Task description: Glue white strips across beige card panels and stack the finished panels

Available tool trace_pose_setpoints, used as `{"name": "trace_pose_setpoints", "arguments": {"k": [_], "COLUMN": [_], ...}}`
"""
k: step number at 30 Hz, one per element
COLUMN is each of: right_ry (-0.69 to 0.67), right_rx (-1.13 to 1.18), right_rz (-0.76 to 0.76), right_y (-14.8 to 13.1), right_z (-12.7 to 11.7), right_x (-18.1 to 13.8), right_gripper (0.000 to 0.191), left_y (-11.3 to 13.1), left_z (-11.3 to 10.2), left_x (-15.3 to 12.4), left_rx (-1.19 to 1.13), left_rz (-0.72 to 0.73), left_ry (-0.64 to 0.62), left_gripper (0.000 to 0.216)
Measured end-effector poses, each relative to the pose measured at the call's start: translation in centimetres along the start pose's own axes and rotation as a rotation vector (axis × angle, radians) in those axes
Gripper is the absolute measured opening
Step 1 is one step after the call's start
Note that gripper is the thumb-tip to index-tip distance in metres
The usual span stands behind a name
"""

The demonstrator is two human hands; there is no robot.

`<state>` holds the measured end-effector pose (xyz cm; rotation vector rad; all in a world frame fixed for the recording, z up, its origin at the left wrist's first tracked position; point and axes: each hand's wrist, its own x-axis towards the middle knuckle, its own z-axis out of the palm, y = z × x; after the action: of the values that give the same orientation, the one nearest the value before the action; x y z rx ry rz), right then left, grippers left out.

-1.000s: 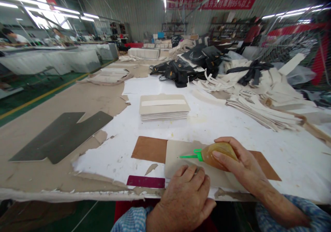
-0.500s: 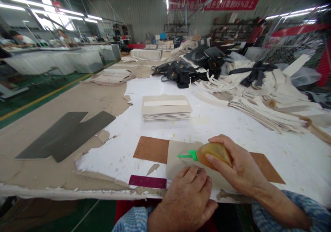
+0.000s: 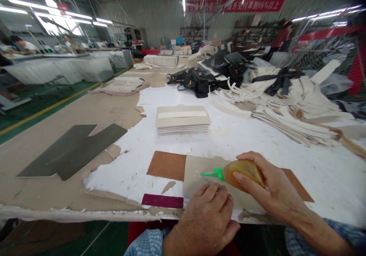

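Observation:
My right hand [image 3: 265,187] is wrapped round a squeeze bottle [image 3: 243,174] of amber liquid, tilted nearly level. Its thin green nozzle points left, its tip close over a beige panel [image 3: 200,164], where small wet-looking dots show just left of the tip. My left hand [image 3: 210,214] rests on the panel's near part, fingers bent and lying on it, the thumb out to the right. Brown leather-like pieces stick out at both ends of the panel, one on the left [image 3: 167,165] and one on the right [image 3: 297,185], partly behind my right hand.
A maroon strip [image 3: 162,200] lies by the table's near edge. Beyond the panel stands a stack of beige panels [image 3: 183,120]. A dark notched sheet [image 3: 74,149] lies left. Black bag parts [image 3: 200,79] and a heap of pale strips [image 3: 300,115] cover the far right. People work in the background.
My right hand and the bottle have shifted slightly right, drawing the nozzle tip away from the dots on the panel. My left hand stays nearly in place.

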<state>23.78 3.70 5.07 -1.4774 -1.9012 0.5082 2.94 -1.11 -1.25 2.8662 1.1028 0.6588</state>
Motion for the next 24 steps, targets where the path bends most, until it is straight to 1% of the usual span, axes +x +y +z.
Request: {"name": "trace_pose_setpoints", "arguments": {"k": [2,3,5,7,9,11,13,16,19,21,24], "right_ry": [0.004,0.029,0.124,0.255,0.380,0.508,0.632,0.825,0.969,1.008,0.992], "right_rx": [0.098,0.178,0.432,0.748,1.002,1.130,1.167,1.108,1.020,0.983,0.955], "right_rz": [0.107,0.173,0.313,0.426,0.488,0.504,0.508,0.533,0.550,0.556,0.540], "right_y": [0.7,1.2,2.5,4.3,6.3,8.7,11.3,15.0,18.0,19.5,20.9], "right_z": [0.4,0.7,1.2,0.9,-0.3,-2.4,-5.1,-8.7,-10.8,-11.5,-11.8], "right_x": [-0.3,-0.5,-0.6,-0.6,-0.5,-0.5,-0.8,-1.5,-2.1,-2.3,-2.4], "right_gripper": [0.036,0.038,0.044,0.047,0.041,0.032,0.027,0.018,0.010,0.013,0.027], "left_y": [0.0,-0.1,-0.2,-0.4,-0.7,-1.0,-1.5,-2.4,-3.2,-3.6,-3.8], "left_z": [0.1,0.3,0.7,1.2,1.6,1.8,2.0,2.5,3.5,4.1,4.4], "left_x": [0.0,0.0,-0.1,-0.2,-0.2,-0.1,-0.1,-0.1,-0.1,-0.3,-0.4], "left_rx": [0.002,0.006,0.023,0.046,0.065,0.091,0.130,0.192,0.238,0.255,0.260], "left_rz": [0.000,0.000,0.003,0.012,0.022,0.042,0.082,0.149,0.192,0.209,0.218], "left_ry": [0.031,0.052,0.094,0.136,0.186,0.225,0.246,0.284,0.301,0.293,0.286], "left_gripper": [0.041,0.041,0.042,0.044,0.044,0.043,0.042,0.041,0.040,0.040,0.041]}}
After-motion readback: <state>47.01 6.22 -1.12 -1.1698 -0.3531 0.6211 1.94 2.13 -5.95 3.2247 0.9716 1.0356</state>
